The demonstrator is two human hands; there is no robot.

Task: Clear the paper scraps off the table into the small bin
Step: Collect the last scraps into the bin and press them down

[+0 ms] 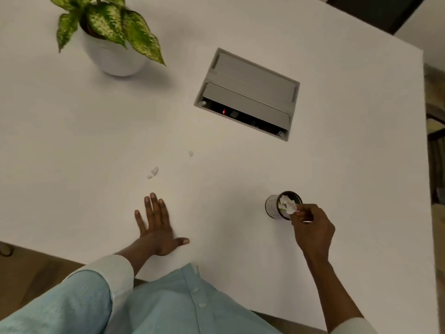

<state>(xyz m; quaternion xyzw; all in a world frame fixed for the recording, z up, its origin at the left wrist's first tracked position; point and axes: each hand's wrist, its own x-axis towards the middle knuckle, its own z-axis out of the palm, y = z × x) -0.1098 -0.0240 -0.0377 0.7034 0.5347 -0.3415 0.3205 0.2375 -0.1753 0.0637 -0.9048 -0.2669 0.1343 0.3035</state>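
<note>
A small round bin [273,205] with a grey wall stands on the white table [96,145] at the right, holding white crumpled paper [287,203]. My right hand [313,227] hovers at the bin's near rim, fingertips pinched on a white paper scrap over the opening. My left hand [156,225] lies flat on the table, fingers spread, holding nothing. Two white scraps lie on the table beyond it: a larger scrap [153,172] just ahead of the fingertips and a tiny scrap [191,153] farther right.
A potted plant [113,51] in a white pot stands at the far left. A grey cable box [248,92] with a red light is set into the table's middle. The table's right edge runs near the bin.
</note>
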